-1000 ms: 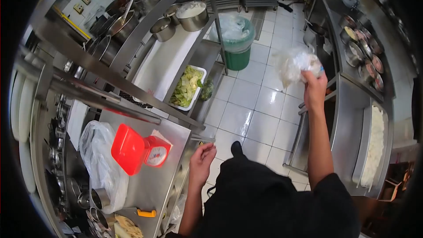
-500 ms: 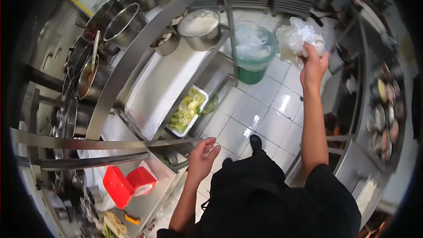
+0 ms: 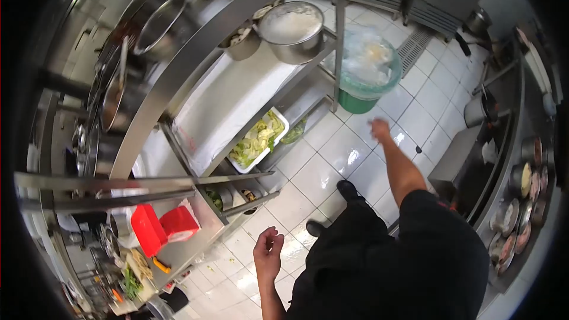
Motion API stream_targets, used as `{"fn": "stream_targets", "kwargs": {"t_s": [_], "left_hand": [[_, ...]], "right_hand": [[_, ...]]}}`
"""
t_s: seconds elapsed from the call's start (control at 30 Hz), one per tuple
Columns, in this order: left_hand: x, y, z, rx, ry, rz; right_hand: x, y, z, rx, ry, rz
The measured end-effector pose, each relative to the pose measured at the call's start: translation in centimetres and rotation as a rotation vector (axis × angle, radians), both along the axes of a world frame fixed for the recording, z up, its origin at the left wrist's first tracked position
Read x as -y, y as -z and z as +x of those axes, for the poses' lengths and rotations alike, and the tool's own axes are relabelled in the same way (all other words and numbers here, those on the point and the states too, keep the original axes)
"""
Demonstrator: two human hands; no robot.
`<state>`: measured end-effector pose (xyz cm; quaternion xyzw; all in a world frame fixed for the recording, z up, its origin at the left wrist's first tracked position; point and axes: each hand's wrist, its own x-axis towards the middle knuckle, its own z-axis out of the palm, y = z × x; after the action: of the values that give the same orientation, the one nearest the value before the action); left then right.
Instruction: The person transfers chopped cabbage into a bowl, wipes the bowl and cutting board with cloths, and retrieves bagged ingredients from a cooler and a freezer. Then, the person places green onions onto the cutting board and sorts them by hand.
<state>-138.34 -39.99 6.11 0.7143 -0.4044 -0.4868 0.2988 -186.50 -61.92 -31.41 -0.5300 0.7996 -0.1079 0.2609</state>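
My right hand is above the tiled floor, just short of a green bin lined with a clear bag. Motion blur smears its fingers, and I see no plastic in it. Crumpled clear plastic with a pale yellowish patch fills the top of the bin. Lower down, my left hand hangs over the floor beside the steel counter, its fingers curled in with nothing visible in them. A white tray of cut lettuce sits on the low shelf between the hands and the rack.
A steel rack on the left bears several metal pots, one bowl of white powder among them. Red containers and an orange-handled tool lie on the lower-left counter. Along the right runs a counter with several bowls. A floor drain lies behind the bin.
The crumpled plastic bag has left my right hand, which has come down and leftward towards the bin. My left hand has dropped lower, its fingers more curled. The view has shifted.
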Motion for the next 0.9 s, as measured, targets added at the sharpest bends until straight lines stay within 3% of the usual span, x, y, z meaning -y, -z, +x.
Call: {"fn": "stream_targets", "kwargs": {"t_s": [0.03,0.07,0.1,0.17,0.23,0.27,0.33,0.4,0.47,0.6,0.8,0.9], "left_hand": [[-0.9,-0.2,0.3,0.010,-0.031,0.009],[-2.2,-0.2,1.0,0.023,-0.065,0.010],[-3.4,0.3,2.0,0.030,-0.084,0.005],[-5.3,2.1,2.5,-0.022,-0.172,-0.018],[-6.6,5.2,3.3,-0.025,-0.119,0.015],[-7.1,6.3,3.3,0.020,-0.048,0.020],[-6.1,5.8,1.3,0.014,0.099,0.037],[-4.3,6.1,-1.5,-0.007,0.240,0.034],[-2.1,6.5,-4.9,0.007,0.395,-0.021],[3.4,5.0,-12.5,0.140,0.728,-0.097],[10.7,4.1,-23.6,-0.010,0.880,-0.194],[13.5,2.1,-28.6,-0.021,0.866,-0.224]], "right_hand": [[-2.9,1.5,2.2,-0.327,-0.478,0.046],[-6.2,2.2,5.0,-0.173,-0.473,0.102],[-9.5,5.4,6.6,-0.131,-0.554,-0.096],[-13.3,10.1,10.4,0.471,0.136,0.216],[-17.1,4.2,13.7,0.293,-0.078,0.022],[-18.5,-2.0,15.2,0.135,-0.087,0.033],[-20.2,-6.2,14.6,0.343,-0.077,0.217],[-22.8,-5.2,12.8,0.339,-0.020,0.131],[-24.9,-3.0,10.2,0.204,0.051,0.209],[-28.1,-3.2,4.7,0.231,0.271,0.271],[-31.1,-2.6,-3.2,0.190,0.471,0.124],[-28.2,-11.5,-9.5,0.426,0.395,0.209]]}}
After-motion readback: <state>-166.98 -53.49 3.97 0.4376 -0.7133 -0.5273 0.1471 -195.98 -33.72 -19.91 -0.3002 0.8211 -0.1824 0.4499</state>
